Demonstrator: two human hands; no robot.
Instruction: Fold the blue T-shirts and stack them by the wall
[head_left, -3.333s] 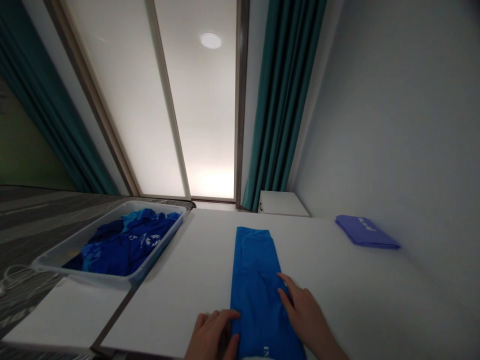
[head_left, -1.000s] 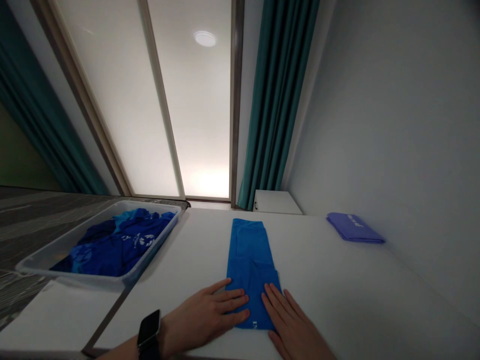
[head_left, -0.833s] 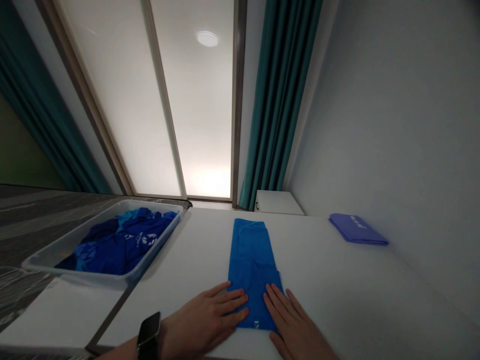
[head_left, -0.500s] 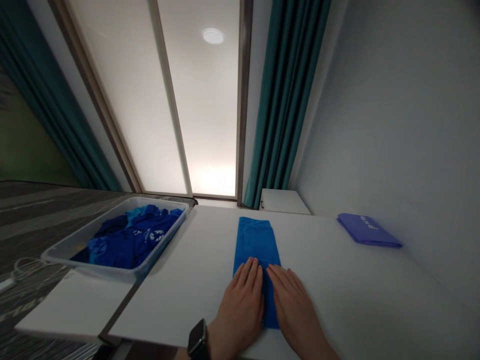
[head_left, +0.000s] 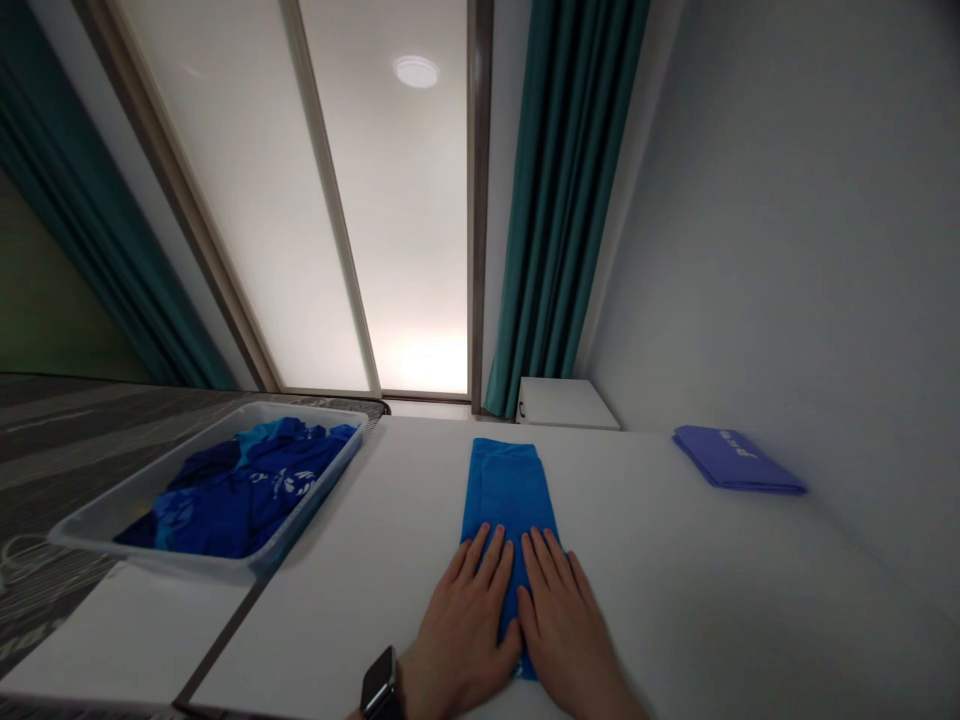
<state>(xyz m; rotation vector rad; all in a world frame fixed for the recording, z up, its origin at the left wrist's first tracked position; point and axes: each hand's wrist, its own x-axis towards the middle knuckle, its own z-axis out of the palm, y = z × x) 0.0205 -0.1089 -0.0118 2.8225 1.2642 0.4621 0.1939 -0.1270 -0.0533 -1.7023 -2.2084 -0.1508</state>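
A bright blue cloth garment, folded into a long narrow strip, lies flat on the white table. My left hand rests palm down on its near left part, fingers stretched out and a little apart. Beside it my right hand lies flat on the near right part, fingers spread too. The two thumbs nearly meet over the cloth. The near end of the strip is partly hidden beneath the hands. A dark smartwatch is on my left wrist.
A translucent plastic bin with crumpled blue clothes stands at the left. At the far right lies a folded purple cloth with white lettering, near the wall. Behind the table are a small white cabinet and green curtains.
Both hands have spread their fingers a little, and the right hand has turned flatter onto the cloth. My view has shifted slightly. The garment keeps its folded shape.
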